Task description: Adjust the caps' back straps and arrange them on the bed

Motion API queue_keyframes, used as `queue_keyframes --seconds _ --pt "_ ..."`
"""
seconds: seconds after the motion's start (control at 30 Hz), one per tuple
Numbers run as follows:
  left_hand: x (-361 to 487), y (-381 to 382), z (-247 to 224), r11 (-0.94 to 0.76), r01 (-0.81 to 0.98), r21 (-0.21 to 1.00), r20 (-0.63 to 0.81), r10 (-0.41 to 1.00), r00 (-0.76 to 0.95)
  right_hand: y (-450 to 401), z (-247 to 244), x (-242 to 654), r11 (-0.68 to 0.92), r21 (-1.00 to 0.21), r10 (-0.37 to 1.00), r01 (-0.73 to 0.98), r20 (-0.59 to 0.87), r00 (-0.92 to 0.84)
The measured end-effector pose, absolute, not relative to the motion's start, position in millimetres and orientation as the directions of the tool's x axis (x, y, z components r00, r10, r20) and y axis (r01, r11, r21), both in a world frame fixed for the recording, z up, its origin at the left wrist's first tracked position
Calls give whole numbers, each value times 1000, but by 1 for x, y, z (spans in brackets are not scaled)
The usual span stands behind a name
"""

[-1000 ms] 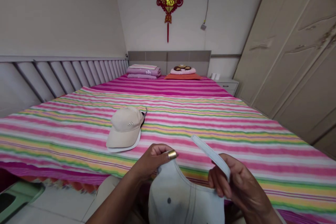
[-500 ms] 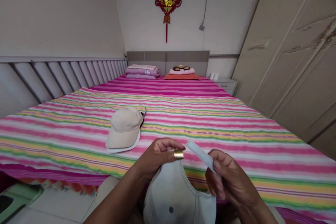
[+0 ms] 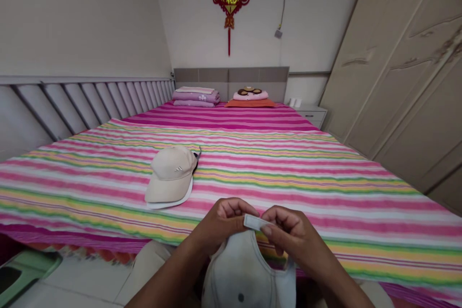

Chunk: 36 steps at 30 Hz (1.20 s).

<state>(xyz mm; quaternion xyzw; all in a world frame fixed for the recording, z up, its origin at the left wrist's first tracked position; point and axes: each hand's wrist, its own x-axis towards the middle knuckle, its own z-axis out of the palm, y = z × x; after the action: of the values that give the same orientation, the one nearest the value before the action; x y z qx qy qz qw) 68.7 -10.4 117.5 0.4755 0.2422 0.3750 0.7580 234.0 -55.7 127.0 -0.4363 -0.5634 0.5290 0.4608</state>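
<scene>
A pale grey-blue cap [image 3: 240, 269] is held low in front of me, its back opening facing up and right. My left hand [image 3: 231, 219] pinches the cap's edge at the left side of that opening. Between finger and thumb, my right hand [image 3: 288, 233] grips the cap's pale strap [image 3: 254, 222], whose free end lies across the left edge by my left thumb. Both hands' fingertips nearly meet. Farther off to the left, a beige cap [image 3: 171, 171] rests on the bed with a white brim showing beneath it.
The bed has a striped sheet [image 3: 306, 163], with folded purple bedding [image 3: 195, 97] and an orange-and-pink pile [image 3: 250, 102] at the headboard [image 3: 252, 79]. A green stool [image 3: 32, 269] stands at lower left. Wardrobe doors [image 3: 390, 77] rise on the right.
My right hand has moved left with the strap, bringing its end over the left edge of the opening beside my left hand. The gold-coloured band seen at my left thumb is out of sight.
</scene>
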Motion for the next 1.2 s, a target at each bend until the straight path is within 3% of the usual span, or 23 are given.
queue_keyframes --seconds 0.3,0.43,0.7,0.83,1.0,1.2 --pt "69 -13 104 220 -370 903 58 789 611 -53 118 225 3 -998 984 -58 13 -176" --pt "69 -14 99 151 -375 915 76 847 526 -52 116 222 -24 -994 989 -109 -8 -145" --pt "73 -13 77 307 -587 749 35 866 498 -50 111 220 -95 -934 993 -345 -66 -94" --pt "75 -10 64 422 -628 654 5 827 562 -50 103 216 -124 -927 989 -354 -86 -122" --pt "78 -8 57 404 -649 644 53 824 565 -49 94 213 -112 -930 989 -350 -69 -132" --pt "80 -5 57 395 -631 668 15 840 542 -44 90 212 -125 -932 987 -341 -83 -134"
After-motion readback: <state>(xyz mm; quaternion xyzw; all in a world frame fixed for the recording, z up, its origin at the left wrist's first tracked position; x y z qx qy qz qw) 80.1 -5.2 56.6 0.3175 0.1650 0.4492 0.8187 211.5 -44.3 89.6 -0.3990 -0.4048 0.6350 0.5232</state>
